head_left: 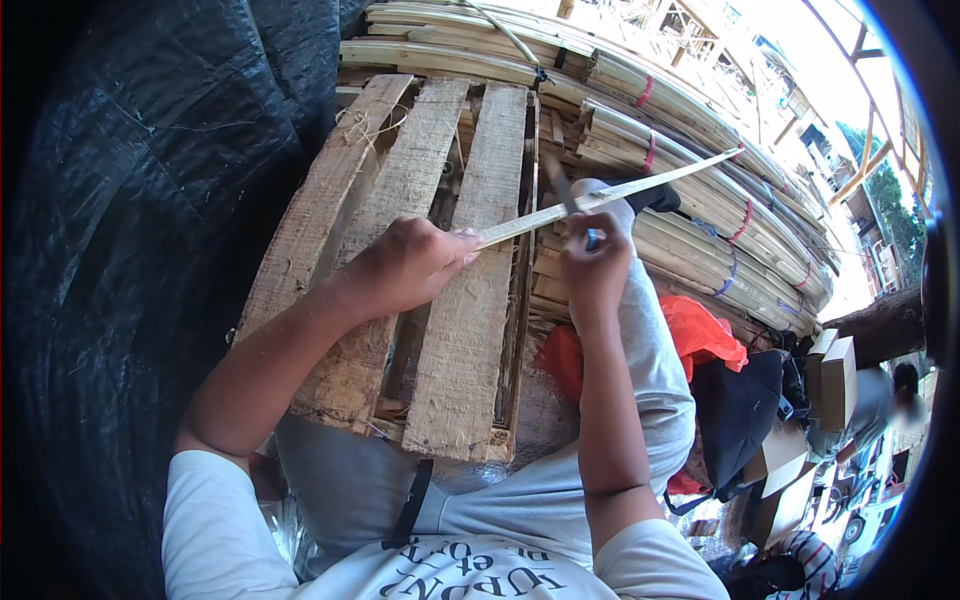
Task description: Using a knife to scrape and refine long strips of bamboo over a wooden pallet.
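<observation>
My left hand [412,265] is closed on the near end of a long, pale bamboo or wood strip [655,181]. The strip slants up to the right and its far end hangs in the air. In my right hand [597,265] is a knife [560,184], gripped by its handle, with the blade blurred by motion. Its blade crosses the strip and seems to touch it, though the blur hides the exact contact. Beneath my left hand lies a slatted wooden crate [465,345], with gaps between its rough boards.
Bundles of long strips [690,165], bound with red and purple ties, are stacked beyond the crate. A black tarp [170,250] hangs at the left. Stringy shavings [365,128] cling to the crate's far end. An orange bag [705,335] and cardboard boxes [835,385] lie at right.
</observation>
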Available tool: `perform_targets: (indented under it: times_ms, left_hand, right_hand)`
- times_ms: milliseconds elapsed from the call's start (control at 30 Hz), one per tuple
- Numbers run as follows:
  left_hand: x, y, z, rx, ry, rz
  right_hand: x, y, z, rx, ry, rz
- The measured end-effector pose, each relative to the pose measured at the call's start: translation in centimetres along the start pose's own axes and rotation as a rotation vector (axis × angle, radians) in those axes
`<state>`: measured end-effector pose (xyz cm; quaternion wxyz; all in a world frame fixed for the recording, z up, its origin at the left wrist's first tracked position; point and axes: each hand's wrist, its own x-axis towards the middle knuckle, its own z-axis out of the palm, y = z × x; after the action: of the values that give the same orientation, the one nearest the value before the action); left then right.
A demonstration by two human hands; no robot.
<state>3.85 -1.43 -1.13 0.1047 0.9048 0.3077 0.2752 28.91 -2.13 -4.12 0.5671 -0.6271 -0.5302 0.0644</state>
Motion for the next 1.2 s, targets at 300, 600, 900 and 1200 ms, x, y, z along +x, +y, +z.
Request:
perform_targets:
  times_ms: [300, 600, 900, 1200]
  left_hand:
    - [-0.1, 0.0, 0.2, 0.004, 0.022, 0.011]
    - [-0.3, -0.3, 0.2, -0.007, 0.027, -0.008]
    - [-0.3, 0.2, -0.2, 0.007, 0.001, -0.030]
    - [-0.2, -0.3, 1.0, -0.047, 0.090, 0.054]
  right_hand:
    - [-1.0, 0.0, 0.5, 0.024, -0.033, -0.089]
    - [-0.6, -1.5, 0.5, -0.017, -0.126, -0.014]
    - [-0.6, -1.3, 0.1, -0.108, -0.098, -0.039]
    - [-1.1, -0.8, 0.2, -0.026, -0.060, 0.001]
